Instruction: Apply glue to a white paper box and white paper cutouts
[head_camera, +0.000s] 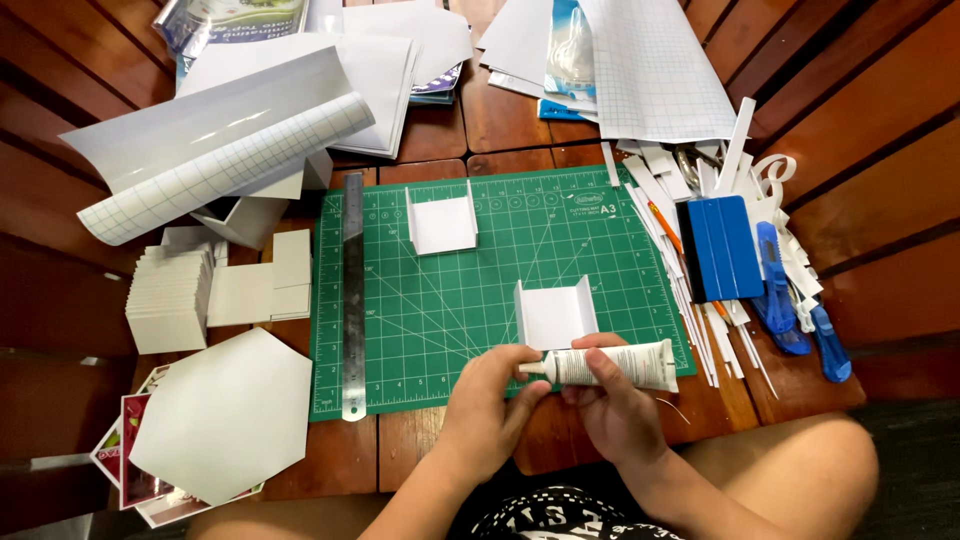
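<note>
A white glue tube (625, 364) lies across my right hand (618, 405), which grips its body near the front edge of the green cutting mat (480, 290). My left hand (490, 405) pinches the tube's cap end with thumb and fingers. Just above the tube a folded white card piece with two raised side flaps (555, 315) rests on the mat. A second folded card piece of the same shape (441, 222) sits further back on the mat.
A steel ruler (353, 300) lies along the mat's left edge. To the left are a white hexagon (225, 415), stacked white squares (170, 298) and a paper roll (225, 160). At the right lie a blue scraper (722, 248), blue cutters (775, 290) and paper strips.
</note>
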